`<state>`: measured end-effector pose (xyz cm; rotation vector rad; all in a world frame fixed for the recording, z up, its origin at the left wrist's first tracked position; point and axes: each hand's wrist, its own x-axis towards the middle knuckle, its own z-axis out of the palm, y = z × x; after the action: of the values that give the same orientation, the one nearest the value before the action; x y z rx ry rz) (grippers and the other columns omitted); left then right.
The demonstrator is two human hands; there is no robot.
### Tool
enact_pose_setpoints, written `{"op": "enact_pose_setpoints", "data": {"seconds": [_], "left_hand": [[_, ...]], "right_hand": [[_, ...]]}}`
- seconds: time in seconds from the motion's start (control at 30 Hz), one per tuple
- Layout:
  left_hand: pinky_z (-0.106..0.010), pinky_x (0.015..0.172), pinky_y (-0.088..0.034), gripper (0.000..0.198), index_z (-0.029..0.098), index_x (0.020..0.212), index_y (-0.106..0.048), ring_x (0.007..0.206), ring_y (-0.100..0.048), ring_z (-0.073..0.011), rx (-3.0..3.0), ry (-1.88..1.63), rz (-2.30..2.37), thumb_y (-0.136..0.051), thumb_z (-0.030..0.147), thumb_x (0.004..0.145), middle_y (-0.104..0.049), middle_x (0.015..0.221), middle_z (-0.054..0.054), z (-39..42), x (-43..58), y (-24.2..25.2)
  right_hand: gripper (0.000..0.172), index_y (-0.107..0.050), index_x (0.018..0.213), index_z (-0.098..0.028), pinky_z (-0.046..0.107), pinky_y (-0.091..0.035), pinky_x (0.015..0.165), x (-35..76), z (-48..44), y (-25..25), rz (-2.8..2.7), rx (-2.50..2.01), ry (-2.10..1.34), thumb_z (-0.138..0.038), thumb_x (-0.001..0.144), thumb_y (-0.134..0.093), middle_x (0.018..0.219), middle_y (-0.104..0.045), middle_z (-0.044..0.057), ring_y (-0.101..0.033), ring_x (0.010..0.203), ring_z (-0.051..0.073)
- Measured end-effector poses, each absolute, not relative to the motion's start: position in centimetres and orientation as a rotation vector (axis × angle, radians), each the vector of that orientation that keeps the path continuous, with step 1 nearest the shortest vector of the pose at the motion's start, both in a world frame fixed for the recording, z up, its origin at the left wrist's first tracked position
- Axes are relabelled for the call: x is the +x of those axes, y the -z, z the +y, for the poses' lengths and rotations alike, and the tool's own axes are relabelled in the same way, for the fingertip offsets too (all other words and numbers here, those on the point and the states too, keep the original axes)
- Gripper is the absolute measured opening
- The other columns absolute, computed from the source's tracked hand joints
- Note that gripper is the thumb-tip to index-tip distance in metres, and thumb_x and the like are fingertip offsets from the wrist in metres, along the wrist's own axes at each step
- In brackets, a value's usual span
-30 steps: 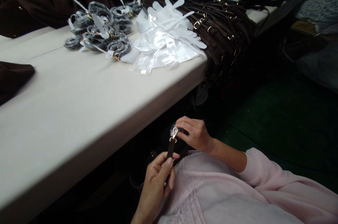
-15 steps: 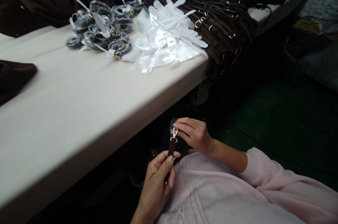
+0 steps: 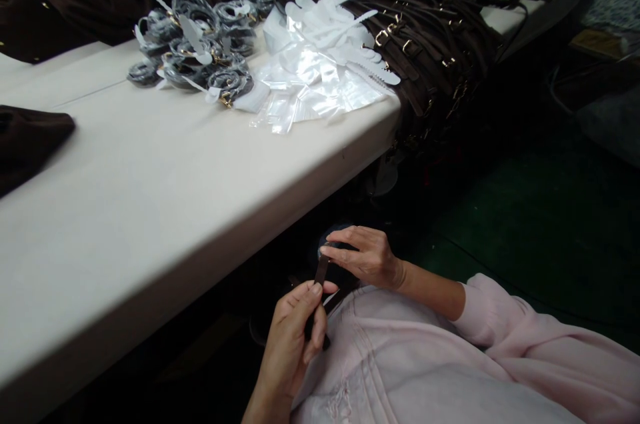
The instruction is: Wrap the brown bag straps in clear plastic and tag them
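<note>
Below the table edge, over my lap, I hold a narrow dark brown strap (image 3: 321, 272) upright. My left hand (image 3: 293, 337) pinches the strap's lower part between thumb and fingers. My right hand (image 3: 363, 256) is closed over the strap's top end, its fingers covering the gold clasp. Something thin and clear, perhaps a small plastic sleeve, seems to sit under my right fingers, too dim to name.
A long white table (image 3: 150, 171) runs along my left. On it lie several wrapped coiled straps (image 3: 195, 51), a heap of clear plastic bags and white tabs (image 3: 320, 71), a pile of brown straps with gold buckles (image 3: 425, 37), and dark fabric (image 3: 30, 141). Dark green floor (image 3: 540, 224) lies right.
My right fingers have slid down over the gold clasp, which was showing before and is now hidden. Both hands sit slightly lower; the view has shifted a little.
</note>
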<state>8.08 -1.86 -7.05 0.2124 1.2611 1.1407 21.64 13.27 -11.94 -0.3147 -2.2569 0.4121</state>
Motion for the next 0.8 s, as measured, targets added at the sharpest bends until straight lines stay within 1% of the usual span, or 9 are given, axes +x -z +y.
{"op": "enact_pose_setpoints", "data": {"seconds": [0.13, 0.27, 0.33, 0.4, 0.47, 0.57, 0.67, 0.73, 0.8], "left_hand": [[-0.018, 0.034, -0.012, 0.036, 0.009, 0.098, -0.069, 0.029, -0.017, -0.0014, 0.212, -1.115, 1.269, -0.058, 0.042, 0.091, -0.04, 0.035, 0.008, -1.8, 7.5, 7.6], [-0.018, 0.035, -0.012, 0.037, 0.008, 0.098, -0.069, 0.03, -0.018, -0.0015, 0.221, -1.104, 1.255, -0.057, 0.042, 0.091, -0.038, 0.035, 0.009, -1.4, 7.1, 8.3], [-0.017, 0.036, -0.015, 0.036, 0.008, 0.103, -0.068, 0.033, -0.023, -0.0012, 0.233, -1.097, 1.263, -0.059, 0.041, 0.091, -0.043, 0.041, 0.007, -1.2, 7.1, 8.7], [-0.016, 0.037, -0.015, 0.038, 0.011, 0.112, -0.064, 0.036, -0.027, -0.0003, 0.226, -1.085, 1.262, -0.062, 0.041, 0.089, -0.049, 0.051, 0.006, -0.9, 7.0, 9.0], [-0.015, 0.037, -0.013, 0.043, 0.013, 0.12, -0.061, 0.036, -0.026, 0.001, 0.21, -1.076, 1.235, -0.064, 0.041, 0.088, -0.049, 0.057, 0.006, -0.8, 7.0, 9.4], [-0.016, 0.037, -0.011, 0.045, 0.013, 0.124, -0.06, 0.035, -0.022, 0.0017, 0.207, -1.065, 1.152, -0.063, 0.04, 0.089, -0.045, 0.053, 0.008, -0.7, 7.1, 10.1], [-0.016, 0.036, -0.013, 0.044, 0.013, 0.125, -0.061, 0.033, -0.02, 0.0013, 0.207, -1.047, 1.059, -0.064, 0.037, 0.089, -0.042, 0.049, 0.009, -0.5, 7.3, 10.7], [-0.015, 0.035, -0.015, 0.045, 0.014, 0.128, -0.059, 0.032, -0.02, 0.0011, 0.196, -1.042, 1.029, -0.065, 0.035, 0.088, -0.043, 0.049, 0.009, -0.2, 7.4, 11.0], [-0.015, 0.034, -0.015, 0.048, 0.015, 0.13, -0.058, 0.032, -0.02, 0.0011, 0.176, -1.049, 1.035, -0.066, 0.033, 0.087, -0.043, 0.048, 0.01, 0.0, 7.5, 11.2]], "right_hand": [[0.019, -0.069, 0.107, -0.02, 0.03, -0.056, 0.076, 21.5, 13.5, 12.1, -2.248, -0.24, -0.418, -0.016, 0.088, -0.066, 0.1, -0.071, 0.008, -0.066, 0.089, 0.017], [0.017, -0.069, 0.106, -0.015, 0.029, -0.058, 0.075, 21.5, 13.8, 12.8, -2.283, -0.177, -0.476, -0.015, 0.09, -0.062, 0.094, -0.071, 0.009, -0.066, 0.083, 0.016], [0.016, -0.069, 0.104, -0.013, 0.029, -0.058, 0.075, 21.7, 13.7, 13.2, -2.302, -0.162, -0.491, -0.011, 0.09, -0.06, 0.093, -0.071, 0.01, -0.066, 0.082, 0.016], [0.018, -0.069, 0.104, -0.014, 0.029, -0.058, 0.075, 22.0, 13.4, 13.5, -2.315, -0.162, -0.5, -0.009, 0.091, -0.059, 0.093, -0.071, 0.009, -0.066, 0.082, 0.016], [0.019, -0.069, 0.105, -0.015, 0.029, -0.057, 0.075, 22.4, 12.9, 13.7, -2.315, -0.174, -0.519, -0.009, 0.09, -0.059, 0.094, -0.071, 0.009, -0.066, 0.084, 0.016], [0.017, -0.071, 0.104, -0.016, 0.027, -0.056, 0.07, 23.1, 11.8, 14.0, -2.272, -0.266, -0.599, -0.012, 0.09, -0.062, 0.088, -0.07, 0.008, -0.065, 0.08, 0.016], [0.017, -0.074, 0.103, -0.018, 0.026, -0.054, 0.063, 23.8, 10.9, 14.3, -2.231, -0.393, -0.745, -0.015, 0.09, -0.063, 0.078, -0.068, 0.006, -0.063, 0.071, 0.015], [0.019, -0.074, 0.106, -0.02, 0.026, -0.054, 0.064, 24.1, 10.6, 14.5, -2.211, -0.467, -0.87, -0.017, 0.091, -0.062, 0.08, -0.07, 0.006, -0.065, 0.071, 0.014], [0.021, -0.074, 0.109, -0.022, 0.027, -0.056, 0.068, 24.3, 10.4, 14.6, -2.176, -0.549, -1.007, -0.021, 0.091, -0.063, 0.085, -0.071, 0.006, -0.067, 0.075, 0.015]]}}
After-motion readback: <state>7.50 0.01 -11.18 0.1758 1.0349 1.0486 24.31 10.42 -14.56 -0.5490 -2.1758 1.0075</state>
